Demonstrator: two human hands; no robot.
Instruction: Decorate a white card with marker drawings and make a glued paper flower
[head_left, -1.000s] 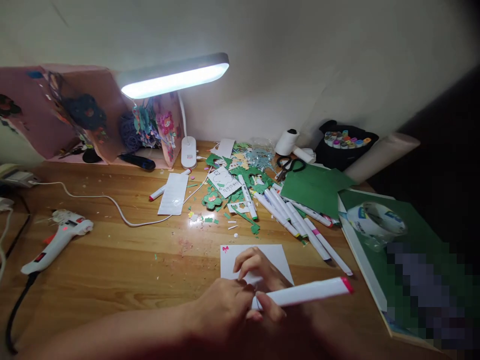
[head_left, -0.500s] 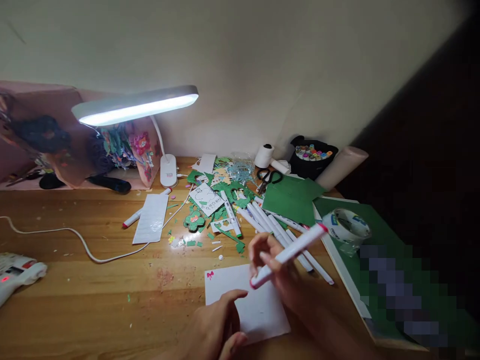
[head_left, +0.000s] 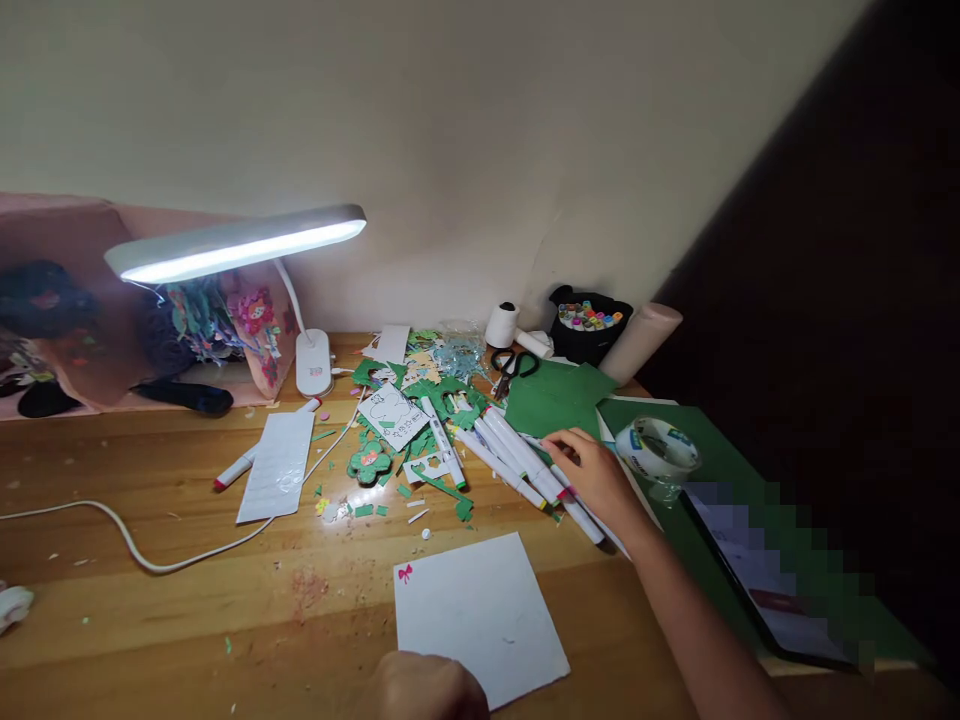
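White-barrelled markers point(head_left: 517, 445), coloured ends, beyond paper point(head_left: 476, 610), long axes slanting near-right; right hand point(head_left: 592, 475) half-curled over them, left hand point(head_left: 431, 688) bunched, grips unclear

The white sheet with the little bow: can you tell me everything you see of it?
The white sheet looks like paper or card, four-sided, lying flat on the wooden table. A small pink bow marks its far left corner, and a faint dark mark shows near its middle; the rest in view looks blank. The left hand hides its near left corner; whether it presses on the sheet can't be told.
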